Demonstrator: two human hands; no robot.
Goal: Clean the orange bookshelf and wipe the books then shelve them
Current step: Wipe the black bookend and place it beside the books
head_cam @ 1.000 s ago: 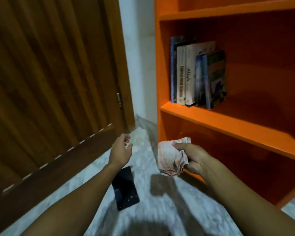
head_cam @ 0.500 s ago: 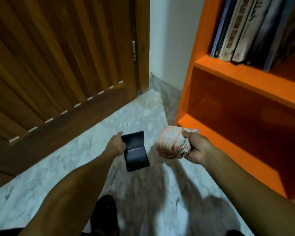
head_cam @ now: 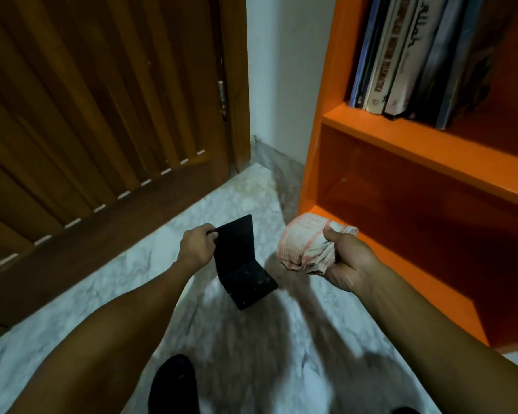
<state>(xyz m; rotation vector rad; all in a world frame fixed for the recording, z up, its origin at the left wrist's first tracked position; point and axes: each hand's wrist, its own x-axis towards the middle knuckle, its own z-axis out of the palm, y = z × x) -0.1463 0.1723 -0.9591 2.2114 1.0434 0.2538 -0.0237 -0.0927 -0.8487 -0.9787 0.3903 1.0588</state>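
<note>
An orange bookshelf (head_cam: pixel 401 138) fills the right side. Several books (head_cam: pixel 413 58) stand upright on its upper visible shelf, at the left end. The compartment below them holds nothing I can see. My left hand (head_cam: pixel 196 245) pinches the top edge of a black L-shaped bookend (head_cam: pixel 241 264), whose foot rests on or just above the marble floor. My right hand (head_cam: pixel 346 261) grips a crumpled white and pink cloth (head_cam: pixel 305 248) in front of the bottom shelf's left corner.
A brown wooden slatted door (head_cam: pixel 102 115) stands at the left, with a white wall strip (head_cam: pixel 284 79) between it and the bookshelf. The floor (head_cam: pixel 245 339) is pale marble. A dark shoe (head_cam: pixel 174 383) shows at the bottom edge.
My view has dropped from the shelves toward the floor. My left hand reached down to the black bookend and now holds it by its upright plate. My right hand kept the cloth.
</note>
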